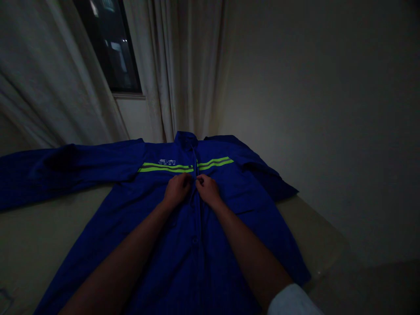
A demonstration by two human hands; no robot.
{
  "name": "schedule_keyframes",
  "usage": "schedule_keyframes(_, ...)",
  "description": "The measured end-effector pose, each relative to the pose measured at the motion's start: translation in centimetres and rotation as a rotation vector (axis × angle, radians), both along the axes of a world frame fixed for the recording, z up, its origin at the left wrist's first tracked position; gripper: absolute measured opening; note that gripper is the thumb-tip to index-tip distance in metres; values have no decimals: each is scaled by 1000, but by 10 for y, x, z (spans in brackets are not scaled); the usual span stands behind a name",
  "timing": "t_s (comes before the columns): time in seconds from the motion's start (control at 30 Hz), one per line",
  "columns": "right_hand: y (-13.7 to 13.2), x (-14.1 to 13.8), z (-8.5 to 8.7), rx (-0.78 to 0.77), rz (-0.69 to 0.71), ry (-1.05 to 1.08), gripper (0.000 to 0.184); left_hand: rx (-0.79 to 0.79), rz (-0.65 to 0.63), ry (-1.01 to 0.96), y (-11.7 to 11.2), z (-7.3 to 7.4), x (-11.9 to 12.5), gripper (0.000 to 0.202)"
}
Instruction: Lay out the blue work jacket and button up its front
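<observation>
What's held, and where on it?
The left hand and right hand seem to pinch the blue work jacket at its front opening, just below the green stripes; grip too dark to confirm.

The left hand (177,190) and right hand (208,190) sit just apart, fingers (200,180) curled downward.

Dim light glows on the wall (282,113); curtains (39,83) warp toward the edge.

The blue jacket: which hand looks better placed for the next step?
Probably the right hand: its fingertips sit right at the front opening of the jacket, while the left hand lies just beside it.
</observation>
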State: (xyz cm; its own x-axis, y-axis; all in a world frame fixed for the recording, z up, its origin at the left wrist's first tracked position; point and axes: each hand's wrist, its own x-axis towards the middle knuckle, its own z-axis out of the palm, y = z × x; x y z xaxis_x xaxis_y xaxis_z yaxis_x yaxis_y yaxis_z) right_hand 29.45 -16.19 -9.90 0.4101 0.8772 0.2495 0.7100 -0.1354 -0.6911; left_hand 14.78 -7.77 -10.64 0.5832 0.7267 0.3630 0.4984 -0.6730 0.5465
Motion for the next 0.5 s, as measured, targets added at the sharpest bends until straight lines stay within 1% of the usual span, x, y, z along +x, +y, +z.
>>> schedule_keyframes(0.1,0,0,-1,-1,3,3,19,-4,0,-25,0,1,0,29)
schedule_keyframes(0.23,0,1,-3,15,11,7,19,94,39,35,-3,3,1,31)
schedule_keyframes(0.3,1,1,-3,23,10,-1,19,114,56,69,-5,4,1,31)
schedule_keyframes(0.37,1,1,-3,22,4,-9,19,99,59,87,-5,4,1,30)
schedule_keyframes(0.5,1,2,-4,36,7,6,18,9,40,68,-4,4,0,33)
